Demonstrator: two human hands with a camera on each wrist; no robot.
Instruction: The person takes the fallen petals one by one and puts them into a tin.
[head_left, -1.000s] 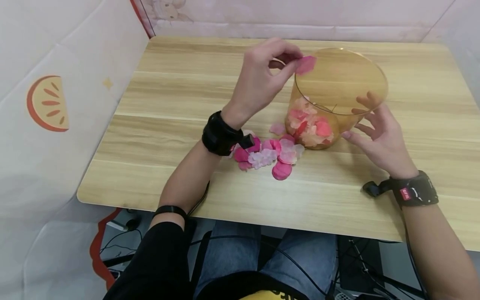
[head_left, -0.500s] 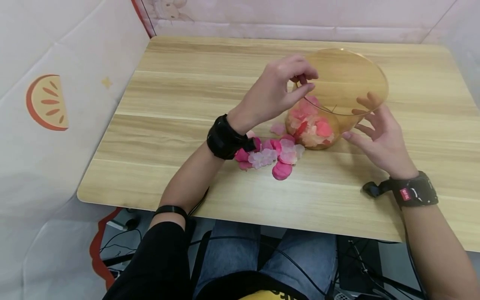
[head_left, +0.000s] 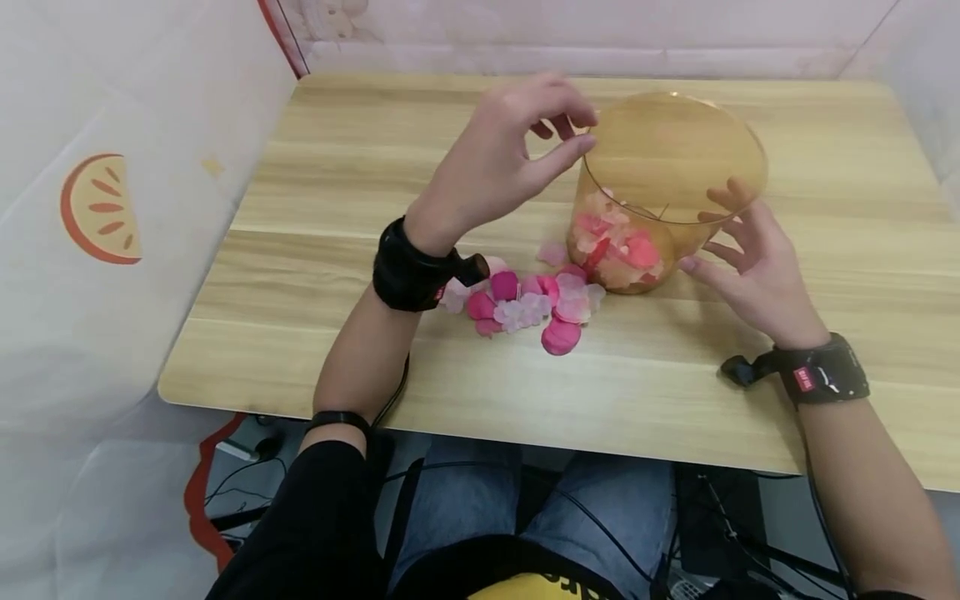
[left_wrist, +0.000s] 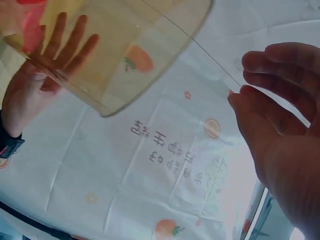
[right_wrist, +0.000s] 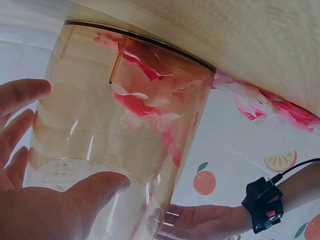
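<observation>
At table centre, L hand [head_left: 498,162] hovers empty, fingers loosely curled, at 9 o'clock of amber tub [head_left: 670,179]; R hand [head_left: 750,267] cups it, fingers spread, petals [head_left: 536,304] at 7.

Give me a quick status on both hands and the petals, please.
Left hand empty by cup rim. Right hand open, steadying cup. Loose petals on table; nothing blocking.

A light wooden table [head_left: 315,192] stands against white cloth walls printed with an orange slice [head_left: 100,208] beyond its left edge, and cables [head_left: 247,492] trail on the floor beneath.
</observation>
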